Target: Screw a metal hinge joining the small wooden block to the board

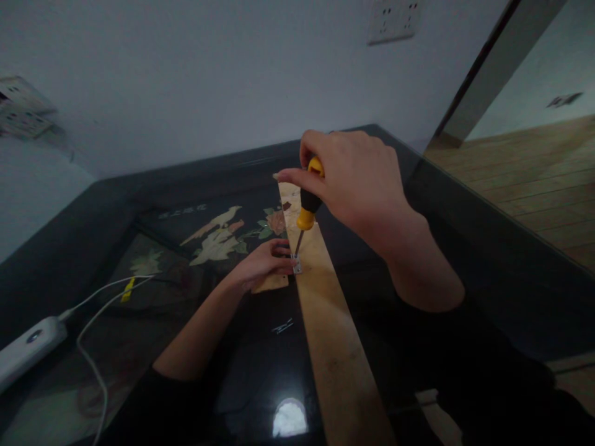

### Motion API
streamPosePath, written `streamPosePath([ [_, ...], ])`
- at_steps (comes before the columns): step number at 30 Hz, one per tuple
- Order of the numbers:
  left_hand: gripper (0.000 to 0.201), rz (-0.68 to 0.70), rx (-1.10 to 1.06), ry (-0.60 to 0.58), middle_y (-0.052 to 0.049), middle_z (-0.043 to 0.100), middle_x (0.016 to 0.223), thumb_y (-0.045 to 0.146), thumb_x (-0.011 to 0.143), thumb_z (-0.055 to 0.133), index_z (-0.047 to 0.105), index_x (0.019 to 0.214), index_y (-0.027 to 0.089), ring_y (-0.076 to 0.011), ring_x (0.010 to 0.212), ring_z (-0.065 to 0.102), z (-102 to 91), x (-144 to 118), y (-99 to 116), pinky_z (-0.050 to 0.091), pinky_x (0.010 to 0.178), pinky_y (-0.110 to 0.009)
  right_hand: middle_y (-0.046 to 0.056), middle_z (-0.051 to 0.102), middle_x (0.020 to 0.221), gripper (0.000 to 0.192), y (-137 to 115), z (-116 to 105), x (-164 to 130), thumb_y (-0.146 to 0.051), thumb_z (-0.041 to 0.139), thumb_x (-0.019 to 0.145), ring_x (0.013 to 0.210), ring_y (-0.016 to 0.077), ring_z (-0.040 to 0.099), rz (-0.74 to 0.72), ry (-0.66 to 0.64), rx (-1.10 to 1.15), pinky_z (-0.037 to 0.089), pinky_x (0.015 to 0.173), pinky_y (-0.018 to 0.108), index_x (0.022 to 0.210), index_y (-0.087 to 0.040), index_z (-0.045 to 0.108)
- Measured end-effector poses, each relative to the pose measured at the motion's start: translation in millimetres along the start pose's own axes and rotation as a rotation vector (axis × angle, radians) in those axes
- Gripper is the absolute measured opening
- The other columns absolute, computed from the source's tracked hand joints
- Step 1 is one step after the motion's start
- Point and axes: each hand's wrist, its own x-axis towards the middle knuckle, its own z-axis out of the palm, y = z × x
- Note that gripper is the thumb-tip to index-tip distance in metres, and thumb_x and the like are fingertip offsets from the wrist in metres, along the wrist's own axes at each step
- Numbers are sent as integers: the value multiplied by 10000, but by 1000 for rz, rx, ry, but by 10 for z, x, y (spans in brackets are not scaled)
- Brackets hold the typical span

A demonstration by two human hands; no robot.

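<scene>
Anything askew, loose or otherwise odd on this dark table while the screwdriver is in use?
Mostly orderly. A few small loose screws lie unsecured on the glossy table, beside the wooden strip. The right hand holds the screwdriver upright on a small bracket steadied by the left hand.

Looks like a room in someone's home, not a workshop. The work is going on right on a glossy black tabletop (260, 371) pushed into a corner, and it has a decorative inlay of birds and flowers (218, 235) under the shine, which is living-room furniture rather than a bench. Plain painted wall (186, 80) behind it with a white wall socket (393, 20) up top, and light wooden plank flooring (534, 167) off to the right past a doorway edge. A white power strip (28, 347) with its white cable (93, 359) trails across the left side. A ceiling lamp's reflection (289, 416) glints off the surface.
</scene>
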Motion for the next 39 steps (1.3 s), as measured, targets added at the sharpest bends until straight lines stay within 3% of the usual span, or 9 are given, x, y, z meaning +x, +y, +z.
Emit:
streamPosePath([
  [5, 471, -11, 11, 11, -83, 676, 983, 39, 691, 812, 589, 1097, 124, -134, 710, 698, 13, -25, 30, 612, 741, -319, 80, 670, 1096, 306, 168, -147, -46, -401, 663, 881, 1007, 254, 613, -205, -90, 185, 448, 832, 352, 1124, -215, 655],
  [8, 474, -6, 7, 17, -84, 673, 988, 21, 690, 803, 586, 1099, 119, -130, 707, 695, 21, -33, 40, 616, 752, -326, 51, 695, 1106, 220, 233, -221, -52, -272, 628, 886, 1024, 236, 615, -293, -147, 243, 446, 873, 349, 1099, -236, 671],
  [12, 468, -5, 4, 24, -70, 668, 961, 10, 687, 801, 575, 1081, 119, -128, 699, 693, 27, -33, 37, 611, 700, -295, 55, 713, 1034, 150, 209, -180, -31, -306, 580, 916, 984, 241, 617, -283, -144, 200, 455, 832, 358, 988, -247, 698],
  [17, 467, -4, -3, 14, -66, 675, 958, 15, 688, 801, 575, 1082, 123, -125, 713, 697, 28, -33, 37, 608, 711, -286, 87, 697, 965, 197, 180, -93, -8, -405, 605, 912, 944, 255, 612, -195, -79, 141, 444, 766, 358, 921, -233, 699],
  [24, 356, -25, -14, 8, -68, 698, 879, 88, 823, 688, 544, 1148, 102, -128, 604, 693, 28, -31, 55, 604, 626, -260, 74, 700, 1004, 191, 184, -96, -7, -376, 588, 925, 951, 245, 615, -190, -103, 123, 436, 776, 355, 970, -225, 698],
  [32, 387, -6, -13, 27, -56, 701, 845, 59, 766, 733, 553, 1106, 109, -123, 588, 684, 48, -22, 41, 597, 609, -250, 57, 697, 1023, 178, 204, -13, -12, -348, 622, 905, 978, 242, 620, -284, -144, 147, 438, 832, 367, 1012, -221, 687],
  [39, 351, -13, 4, 36, -44, 699, 836, 38, 781, 706, 552, 1086, 115, -107, 582, 682, 74, -33, 67, 591, 594, -225, 58, 693, 1014, 182, 179, 3, 6, -346, 672, 871, 974, 243, 619, -273, -128, 222, 441, 840, 370, 999, -216, 679],
])
